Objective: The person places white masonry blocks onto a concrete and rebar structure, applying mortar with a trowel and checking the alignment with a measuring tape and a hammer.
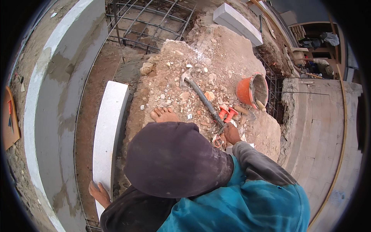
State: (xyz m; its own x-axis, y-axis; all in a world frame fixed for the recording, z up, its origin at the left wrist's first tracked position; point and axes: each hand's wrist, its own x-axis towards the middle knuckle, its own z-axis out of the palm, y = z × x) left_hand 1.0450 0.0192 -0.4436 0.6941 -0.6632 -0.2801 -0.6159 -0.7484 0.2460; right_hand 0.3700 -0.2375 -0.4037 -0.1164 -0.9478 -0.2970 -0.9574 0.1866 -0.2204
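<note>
My left hand (99, 194) lies across the near end of a long white block (109, 123), its fingers curled over the block's left edge. My right hand (232, 133) is closed round the lower end of a hammer's dark handle (205, 101). The dusty hammer head (186, 77) rests far ahead on the rubble. Close to my right hand are two red-orange, spool-shaped pieces (228, 113) and a trowel with a wooden handle (242, 111). A small ring-shaped object (217, 141) lies just below that hand. My bent knee hides part of the ground.
An orange bucket (245, 91) stands on the right of the rubble mound. A grey mortared wall (71, 96) runs along the left, with a thin string beside it. Rebar mesh (154, 19) and another white block (237, 24) lie at the back. Paving (317, 131) borders the right.
</note>
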